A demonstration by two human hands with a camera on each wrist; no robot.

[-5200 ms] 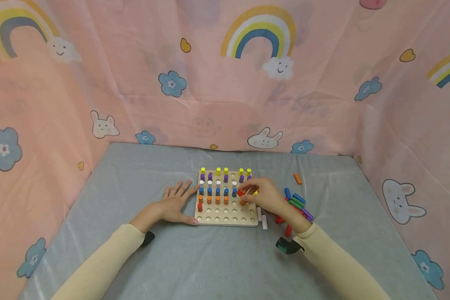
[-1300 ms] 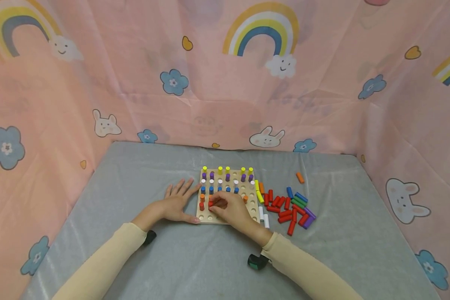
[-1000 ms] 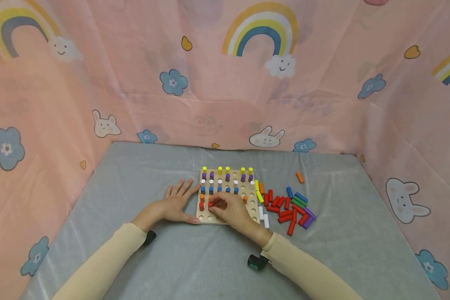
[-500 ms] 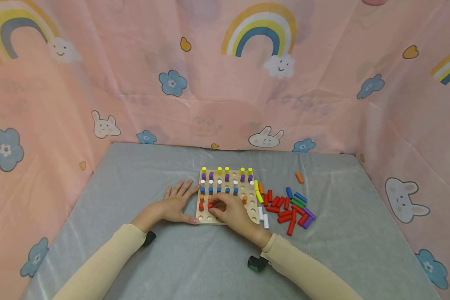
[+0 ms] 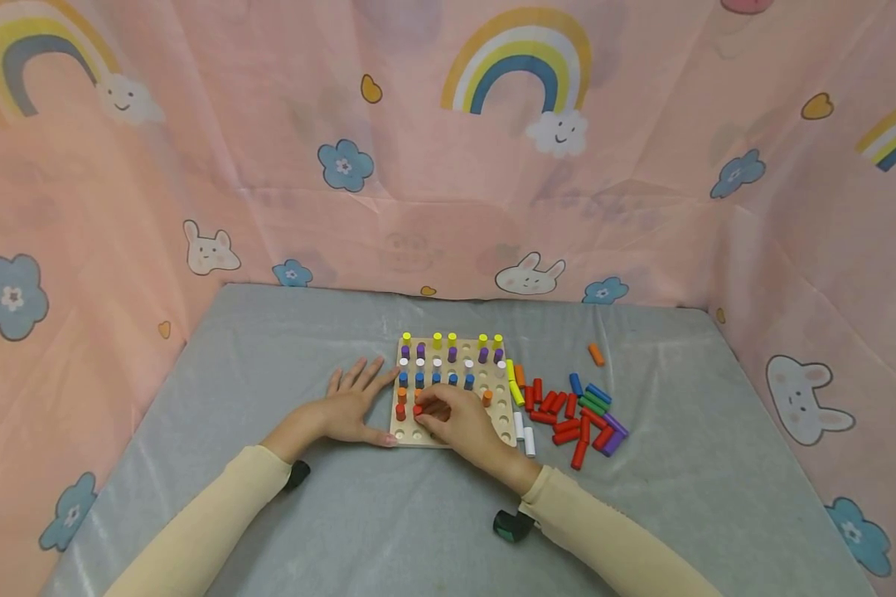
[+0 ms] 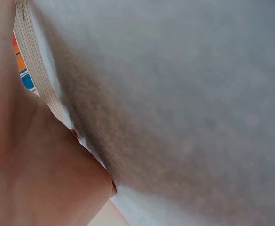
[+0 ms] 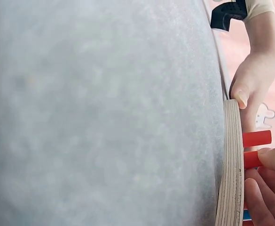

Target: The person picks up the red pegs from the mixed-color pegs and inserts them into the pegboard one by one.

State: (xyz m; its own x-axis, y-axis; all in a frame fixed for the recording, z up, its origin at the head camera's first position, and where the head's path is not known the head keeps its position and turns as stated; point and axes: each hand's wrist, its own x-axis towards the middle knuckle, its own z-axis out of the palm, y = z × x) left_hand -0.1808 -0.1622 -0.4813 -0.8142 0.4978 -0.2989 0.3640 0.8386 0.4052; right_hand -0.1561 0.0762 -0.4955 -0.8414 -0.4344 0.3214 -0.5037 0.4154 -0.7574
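A wooden pegboard (image 5: 455, 440) lies on the grey cloth, with rows of yellow, purple, white, blue, orange and red pegs standing in its holes. My right hand (image 5: 461, 419) pinches a red peg (image 5: 418, 410) between thumb and fingers. In the right wrist view this peg (image 7: 251, 160) stands at the board's face, beside another upright red peg (image 7: 257, 138). My left hand (image 5: 351, 406) lies with spread fingers along the board's left side, its thumb at the near left corner. Part of the orange and red rows is hidden behind my right hand.
Loose red pegs (image 5: 567, 427) lie heaped right of the board, with blue, green (image 5: 593, 404) and purple ones (image 5: 615, 435) among them. Two white pegs (image 5: 529, 441) and some yellow ones lie along the board's right edge. A lone orange peg (image 5: 596, 354) lies farther back.
From over the board's right side, my right hand has moved left with a red peg to the second hole of the red row. During the last second it barely moves. The left hand stays put.
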